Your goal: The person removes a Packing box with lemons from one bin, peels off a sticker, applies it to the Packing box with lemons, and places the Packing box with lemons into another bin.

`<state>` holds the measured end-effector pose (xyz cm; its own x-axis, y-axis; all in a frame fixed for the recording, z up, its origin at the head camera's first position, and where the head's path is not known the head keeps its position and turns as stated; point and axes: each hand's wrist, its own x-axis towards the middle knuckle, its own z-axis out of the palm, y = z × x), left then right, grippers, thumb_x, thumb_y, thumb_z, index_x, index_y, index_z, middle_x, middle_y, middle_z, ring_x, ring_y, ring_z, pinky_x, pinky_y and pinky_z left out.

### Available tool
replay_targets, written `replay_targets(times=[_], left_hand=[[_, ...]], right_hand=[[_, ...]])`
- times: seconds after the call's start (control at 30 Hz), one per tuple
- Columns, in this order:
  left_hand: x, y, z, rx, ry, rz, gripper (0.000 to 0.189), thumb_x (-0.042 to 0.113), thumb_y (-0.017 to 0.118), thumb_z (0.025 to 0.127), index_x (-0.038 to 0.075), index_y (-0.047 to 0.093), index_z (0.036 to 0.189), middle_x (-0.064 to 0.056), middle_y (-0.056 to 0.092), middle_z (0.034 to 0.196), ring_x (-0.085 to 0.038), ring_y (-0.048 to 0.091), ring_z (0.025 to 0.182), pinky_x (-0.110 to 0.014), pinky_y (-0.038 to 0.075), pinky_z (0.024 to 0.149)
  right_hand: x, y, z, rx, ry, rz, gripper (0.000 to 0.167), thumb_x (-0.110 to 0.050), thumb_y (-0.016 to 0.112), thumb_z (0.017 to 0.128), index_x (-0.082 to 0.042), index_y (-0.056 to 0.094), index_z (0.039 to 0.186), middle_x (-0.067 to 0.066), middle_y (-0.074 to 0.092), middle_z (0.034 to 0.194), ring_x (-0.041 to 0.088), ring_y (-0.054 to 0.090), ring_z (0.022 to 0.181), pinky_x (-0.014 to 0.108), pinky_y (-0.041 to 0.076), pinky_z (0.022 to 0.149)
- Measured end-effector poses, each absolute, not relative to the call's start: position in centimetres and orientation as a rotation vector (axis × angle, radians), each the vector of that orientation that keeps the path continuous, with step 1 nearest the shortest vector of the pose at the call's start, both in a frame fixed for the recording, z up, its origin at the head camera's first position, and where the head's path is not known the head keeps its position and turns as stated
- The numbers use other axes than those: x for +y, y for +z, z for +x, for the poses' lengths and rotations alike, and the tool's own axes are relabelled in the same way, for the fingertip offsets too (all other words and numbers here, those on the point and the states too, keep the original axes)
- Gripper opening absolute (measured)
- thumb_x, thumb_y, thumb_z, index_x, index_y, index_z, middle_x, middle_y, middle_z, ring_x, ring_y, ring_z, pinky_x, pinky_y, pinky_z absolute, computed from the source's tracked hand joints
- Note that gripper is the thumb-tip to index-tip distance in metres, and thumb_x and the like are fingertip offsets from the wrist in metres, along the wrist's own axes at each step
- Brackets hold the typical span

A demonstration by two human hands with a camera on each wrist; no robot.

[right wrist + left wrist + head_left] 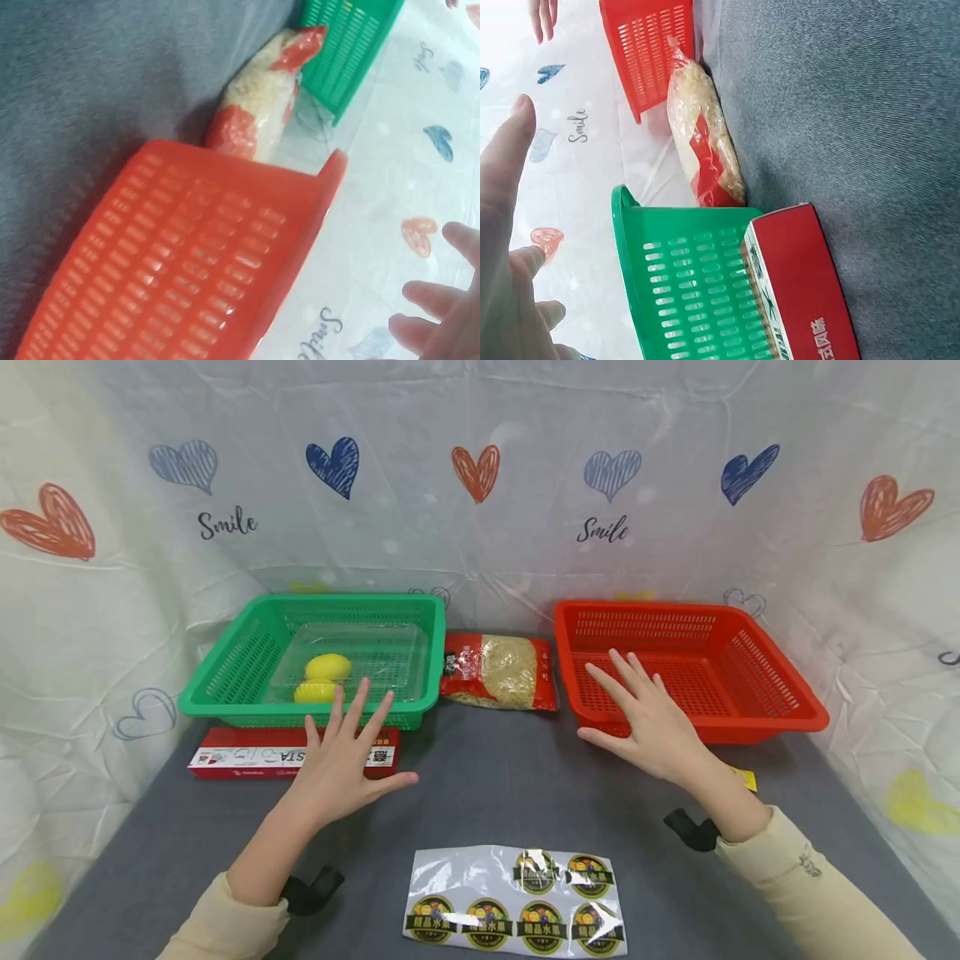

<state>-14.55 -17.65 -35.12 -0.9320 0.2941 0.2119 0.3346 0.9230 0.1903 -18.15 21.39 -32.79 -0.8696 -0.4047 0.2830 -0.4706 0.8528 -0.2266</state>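
Green basket point(247, 711): stands at the back left of the grey tabletop point(480, 785); a clear plastic container point(390, 664) lies in it, with two yellow pieces point(328, 667) at the container's left part.
Red box point(247, 753): lies lengthwise just in front of the green basket.
Left hand point(341, 768): fingers spread and released, hovering above the red box, fingertips toward the green basket's front rim.
Bag point(502, 672): red with a clear window on pale contents, lying between the baskets.
Sticker sheet point(515, 902): flat near the front, six round labels on it.
Right hand point(648, 722): fingers spread and released, over the red basket's front-left part.
Red basket point(750, 723): back right.
Yellow item point(747, 777): partly hidden beside the right wrist.
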Motion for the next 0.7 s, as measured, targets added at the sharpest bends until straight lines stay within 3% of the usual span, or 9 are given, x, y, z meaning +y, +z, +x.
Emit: replay_targets(times=[0.53,0.7], left_hand=[[-19.3,-36.7,-13.6,-2.883,-0.576,-0.386,0.101,0.063,0.062,0.072,0.022,0.01,0.148,-0.01,-0.002,0.153,-0.04,-0.009,0.135,-0.074,0.004,0.092],[-19.6,-37.1,-13.2,-2.887,-0.658,-0.365,0.098,0.06,0.061,0.075,0.02,0.009,0.148,-0.01,-0.002,0.153,-0.041,-0.007,0.135,-0.073,0.004,0.094]], right_hand=[[17.3,-31.7,-20.2,-2.787,0.524,0.786,0.082,-0.059,0.058,0.08,-0.026,0.023,0.146,0.005,0.014,0.152,0.024,0.009,0.138,0.05,0.017,0.107],[15.9,-31.5,-20.6,-2.787,0.592,0.849,0.082,-0.056,0.059,0.08,-0.022,0.025,0.146,0.006,0.016,0.151,0.028,0.016,0.137,0.053,0.028,0.102]])
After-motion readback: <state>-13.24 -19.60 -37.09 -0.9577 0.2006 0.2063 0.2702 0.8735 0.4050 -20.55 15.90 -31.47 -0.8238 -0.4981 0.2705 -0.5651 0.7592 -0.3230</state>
